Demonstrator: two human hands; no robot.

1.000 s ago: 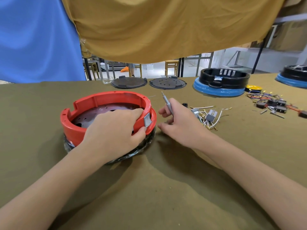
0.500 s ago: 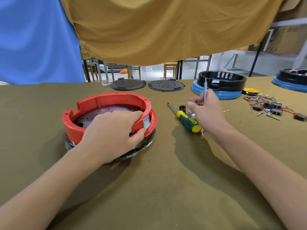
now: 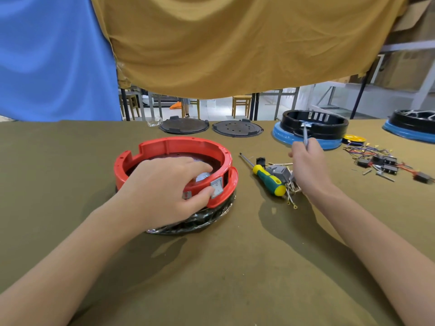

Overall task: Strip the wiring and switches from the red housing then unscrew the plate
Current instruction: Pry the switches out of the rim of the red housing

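The round red housing (image 3: 176,147) sits left of centre on the olive cloth, with a dark perforated plate (image 3: 164,158) inside. My left hand (image 3: 164,187) grips its near rim, fingers inside and thumb outside beside a grey rocker switch (image 3: 217,186) set in the wall. My right hand (image 3: 306,165) is off to the right and holds a thin grey metal tool (image 3: 305,137) that points upward. Under that hand lies a heap of removed grey switches and pale wires (image 3: 282,177).
A green and yellow screwdriver (image 3: 268,180) lies between the housing and my right hand. Two dark round plates (image 3: 237,128) rest at the table's far edge. A black housing on a blue base (image 3: 313,128) stands far right, beside coloured wires with black switches (image 3: 381,161).
My right hand moved away from the housing to the right and raised the thin tool upright. This uncovered the green and yellow screwdriver. The left hand kept its grip on the rim.
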